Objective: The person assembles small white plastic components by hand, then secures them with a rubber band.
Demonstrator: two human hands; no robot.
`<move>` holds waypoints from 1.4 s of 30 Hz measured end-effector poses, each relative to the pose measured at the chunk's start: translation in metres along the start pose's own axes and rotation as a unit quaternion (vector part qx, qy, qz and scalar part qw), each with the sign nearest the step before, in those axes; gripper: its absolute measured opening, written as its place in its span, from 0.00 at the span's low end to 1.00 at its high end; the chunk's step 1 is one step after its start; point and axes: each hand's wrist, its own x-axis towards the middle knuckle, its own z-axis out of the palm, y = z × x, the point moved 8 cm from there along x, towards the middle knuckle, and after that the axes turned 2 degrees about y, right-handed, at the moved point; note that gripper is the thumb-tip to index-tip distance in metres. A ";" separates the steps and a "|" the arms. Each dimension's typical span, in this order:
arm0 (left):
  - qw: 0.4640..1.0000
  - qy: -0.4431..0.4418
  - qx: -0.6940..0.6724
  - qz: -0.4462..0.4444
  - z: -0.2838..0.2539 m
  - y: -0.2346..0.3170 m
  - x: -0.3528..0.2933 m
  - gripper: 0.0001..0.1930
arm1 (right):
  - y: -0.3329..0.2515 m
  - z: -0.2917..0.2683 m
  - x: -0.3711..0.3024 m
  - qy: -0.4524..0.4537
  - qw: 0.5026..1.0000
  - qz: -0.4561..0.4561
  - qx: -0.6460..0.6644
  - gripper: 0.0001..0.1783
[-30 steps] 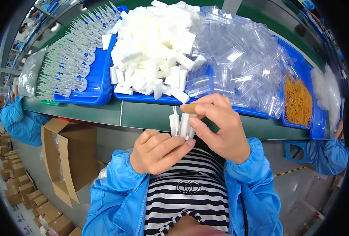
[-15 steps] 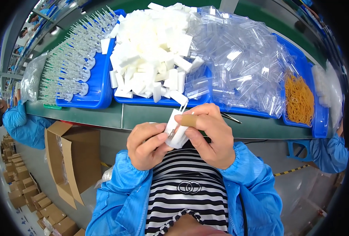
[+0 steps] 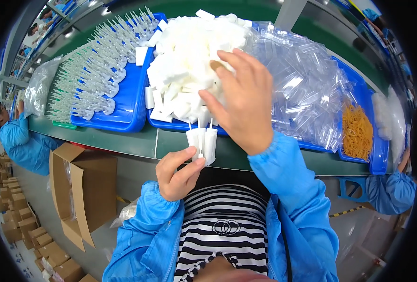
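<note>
Between the thumb and fingers of my left hand (image 3: 176,175) is a small assembly of white foam blocks on a pronged plastic piece (image 3: 209,145). Two thin prongs stick up from its far end, just in front of the tray edge. My right hand (image 3: 246,96) reaches over the heap of white foam blocks (image 3: 182,51), fingers spread and a tan band round one finger. No block shows in its grasp. Its palm side is mostly hidden, so I cannot tell whether the fingertips touch the heap.
Blue trays line the green table (image 3: 138,141). At left stand rows of translucent pronged pieces (image 3: 93,70); at right lie clear plastic sleeves (image 3: 302,89) and orange rubber bands (image 3: 357,131). An open cardboard box (image 3: 91,188) stands on the floor at left. People in blue work at both sides.
My right hand has let go of the foam assembly and moved forward over the foam heap. My left hand keeps the assembly, now more upright with its prongs pointing away.
</note>
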 end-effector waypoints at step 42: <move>0.998 -0.021 0.022 0.055 -0.005 -0.005 -0.019 0.24 | -0.034 0.044 -0.015 -0.149 0.952 -0.256 -0.074 0.10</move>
